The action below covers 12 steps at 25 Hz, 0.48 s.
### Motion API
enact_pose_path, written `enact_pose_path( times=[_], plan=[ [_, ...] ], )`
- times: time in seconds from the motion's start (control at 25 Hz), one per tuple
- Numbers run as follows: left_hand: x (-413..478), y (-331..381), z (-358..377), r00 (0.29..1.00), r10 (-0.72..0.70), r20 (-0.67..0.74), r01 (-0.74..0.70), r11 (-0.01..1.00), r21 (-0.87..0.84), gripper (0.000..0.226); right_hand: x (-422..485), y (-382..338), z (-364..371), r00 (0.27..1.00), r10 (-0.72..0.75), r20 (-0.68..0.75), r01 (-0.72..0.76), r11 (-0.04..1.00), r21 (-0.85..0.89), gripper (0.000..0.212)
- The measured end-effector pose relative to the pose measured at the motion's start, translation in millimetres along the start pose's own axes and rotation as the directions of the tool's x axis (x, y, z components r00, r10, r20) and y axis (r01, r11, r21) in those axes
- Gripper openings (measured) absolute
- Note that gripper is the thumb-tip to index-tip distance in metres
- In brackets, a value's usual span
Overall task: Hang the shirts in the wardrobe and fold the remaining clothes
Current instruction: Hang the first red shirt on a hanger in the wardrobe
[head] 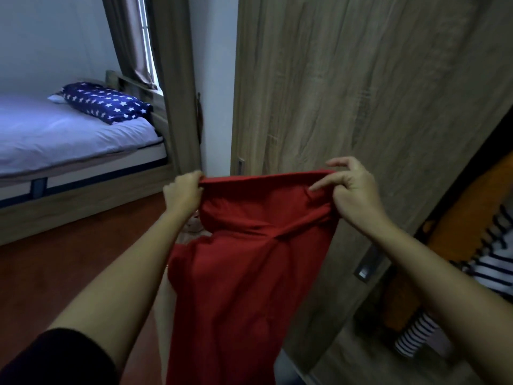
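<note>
A red garment hangs in front of me, held up by its top edge. My left hand grips the left corner of that edge in a fist. My right hand pinches the right corner, with index finger and thumb partly lifted. The cloth drops down between my forearms and hides the floor below. The wooden wardrobe stands straight ahead, its door open at the right. Inside hang an orange garment and a black-and-white striped shirt.
A bed with a white sheet and a blue star-patterned pillow sits at the left on a wooden frame. A curtained window is behind it. Reddish-brown floor lies at my left. A pale cloth shows behind the red garment.
</note>
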State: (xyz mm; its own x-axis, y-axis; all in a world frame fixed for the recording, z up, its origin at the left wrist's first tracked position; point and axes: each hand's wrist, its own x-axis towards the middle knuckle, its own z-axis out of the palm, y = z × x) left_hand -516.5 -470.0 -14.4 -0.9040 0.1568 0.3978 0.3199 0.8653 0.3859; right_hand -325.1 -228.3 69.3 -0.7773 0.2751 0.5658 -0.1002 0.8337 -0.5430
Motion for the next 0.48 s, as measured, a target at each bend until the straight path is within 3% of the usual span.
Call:
enact_pose_path(
  times=[0.08,0.12,0.24,0.36,0.44,0.48],
  plan=[
    [2.2,4.3,-31.9,0.994,-0.015,-0.108,0.003,0.994,-0.108,0.023,-11.0,3.7,-14.4,0.97,0.025,0.241,0.058,0.941,-0.333,0.051],
    [2.8,16.8,-53.0,0.986,-0.019,-0.165,-0.012,0.982,-0.187,0.027,-15.8,2.2,-17.9,0.961,0.039,0.274,0.079,0.91,-0.407,0.049],
    [-12.9,69.5,-123.3,0.952,-0.084,-0.293,-0.051,0.905,-0.422,0.035,-23.9,-19.7,-40.8,0.997,0.001,0.077,0.03,0.917,-0.397,0.033],
    [-50.0,108.1,-186.1,0.948,-0.05,-0.315,-0.188,0.708,-0.68,0.037,-29.0,-43.5,-95.0,0.988,-0.042,-0.151,-0.004,0.956,-0.294,0.036],
    [-77.0,125.2,-216.1,0.946,0.008,-0.325,-0.259,0.623,-0.739,0.035,-38.2,-54.7,-138.8,0.963,-0.066,-0.263,-0.024,0.946,-0.324,0.037],
    [-84.0,132.4,-224.0,0.94,0.026,-0.339,-0.278,0.632,-0.723,0.036,-41.7,-54.7,-157.4,0.949,-0.072,-0.307,-0.044,0.934,-0.354,0.035]
  ],
)
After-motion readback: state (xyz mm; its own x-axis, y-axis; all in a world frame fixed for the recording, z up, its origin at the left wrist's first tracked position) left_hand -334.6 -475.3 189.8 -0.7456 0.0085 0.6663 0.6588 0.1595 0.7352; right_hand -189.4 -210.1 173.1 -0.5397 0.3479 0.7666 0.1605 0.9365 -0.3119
